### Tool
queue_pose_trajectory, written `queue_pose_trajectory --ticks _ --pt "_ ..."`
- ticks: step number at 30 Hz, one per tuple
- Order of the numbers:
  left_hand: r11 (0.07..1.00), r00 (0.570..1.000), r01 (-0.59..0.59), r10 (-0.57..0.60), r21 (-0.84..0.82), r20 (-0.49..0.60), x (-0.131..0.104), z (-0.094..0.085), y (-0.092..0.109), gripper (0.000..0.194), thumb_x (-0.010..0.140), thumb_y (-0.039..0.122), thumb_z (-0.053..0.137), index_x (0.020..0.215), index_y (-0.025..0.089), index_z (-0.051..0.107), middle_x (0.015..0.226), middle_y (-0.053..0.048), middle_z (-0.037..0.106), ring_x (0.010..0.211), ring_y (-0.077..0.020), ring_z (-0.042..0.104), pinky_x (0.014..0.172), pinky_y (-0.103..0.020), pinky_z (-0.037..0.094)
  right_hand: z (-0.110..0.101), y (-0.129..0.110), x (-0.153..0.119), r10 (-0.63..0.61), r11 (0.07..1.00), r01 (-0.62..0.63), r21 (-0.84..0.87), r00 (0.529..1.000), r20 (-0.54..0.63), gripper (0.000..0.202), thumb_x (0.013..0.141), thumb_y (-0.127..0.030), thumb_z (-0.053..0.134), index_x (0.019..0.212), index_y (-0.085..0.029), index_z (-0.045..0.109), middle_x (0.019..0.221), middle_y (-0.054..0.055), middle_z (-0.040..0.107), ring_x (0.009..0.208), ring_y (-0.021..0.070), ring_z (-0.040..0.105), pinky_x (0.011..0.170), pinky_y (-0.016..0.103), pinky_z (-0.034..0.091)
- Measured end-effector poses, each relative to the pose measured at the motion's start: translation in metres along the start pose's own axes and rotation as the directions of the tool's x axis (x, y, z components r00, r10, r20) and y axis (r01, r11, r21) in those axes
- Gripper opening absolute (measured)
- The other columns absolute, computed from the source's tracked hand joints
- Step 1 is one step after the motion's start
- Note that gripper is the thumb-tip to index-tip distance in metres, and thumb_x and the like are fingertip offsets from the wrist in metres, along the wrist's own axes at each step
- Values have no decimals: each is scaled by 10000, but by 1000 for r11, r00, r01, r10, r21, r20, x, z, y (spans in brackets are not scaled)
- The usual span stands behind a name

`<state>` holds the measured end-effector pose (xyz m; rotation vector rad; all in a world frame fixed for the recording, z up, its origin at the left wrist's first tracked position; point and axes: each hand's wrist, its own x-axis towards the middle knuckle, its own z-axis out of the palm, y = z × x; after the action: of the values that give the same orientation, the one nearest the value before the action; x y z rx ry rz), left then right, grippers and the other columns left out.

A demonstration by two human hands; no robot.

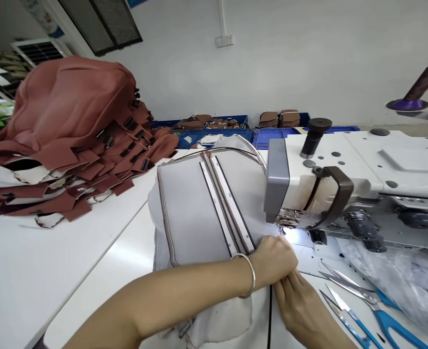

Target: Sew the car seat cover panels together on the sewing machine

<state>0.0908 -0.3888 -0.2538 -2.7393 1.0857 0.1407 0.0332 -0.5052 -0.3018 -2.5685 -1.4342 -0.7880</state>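
A grey-backed fabric cover [195, 213] with brown seam edges lies wrong side up by the sewing machine [277, 179]. Two pale strips with dark edges run down its middle. My left hand [275, 259], a silver bangle at its wrist, is closed on the cover's right edge just in front of the lit presser foot [281, 230]. Directly below it, my right hand [296, 298] has its fingers pressed together at the same edge. The fingertips of both hands are partly hidden, and so is the bit of cloth between them.
Rust-coloured covers [75, 106] with black clips are heaped at the left of the white table [101, 252]. Blue-handled scissors [385, 310], thread snips [348, 315] and a clear plastic bag [403, 276] lie at right. Blue crates [217, 135] with brown pieces stand behind.
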Motion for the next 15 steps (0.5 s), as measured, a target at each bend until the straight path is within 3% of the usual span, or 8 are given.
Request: queue_pose_trajectory --ticks 9,12,15 --pt "991 990 132 -134 -35 -42 3 -2 1 104 813 39 423 796 68 522 657 -64 477 527 -166 505 410 -247 330 7 15 0 -19 993 21 119 1000 -22 300 821 -27 358 929 -47 638 861 180 619 822 267 580 767 472 505" --pt "991 986 135 -136 -11 -99 -13 -14 -2 95 814 77 449 760 101 524 723 -82 489 669 -206 528 519 -303 394 3 21 -1 26 987 -22 162 999 -22 289 856 -55 372 1003 -54 621 968 182 631 882 250 588 791 438 515" --pt "987 983 136 -123 88 -136 -47 -26 -12 87 805 116 476 819 104 561 782 -90 501 775 -234 504 631 -358 410 -15 25 -1 91 973 -73 217 993 -75 312 852 -26 369 1066 -75 591 1090 163 618 1038 236 564 898 415 476"
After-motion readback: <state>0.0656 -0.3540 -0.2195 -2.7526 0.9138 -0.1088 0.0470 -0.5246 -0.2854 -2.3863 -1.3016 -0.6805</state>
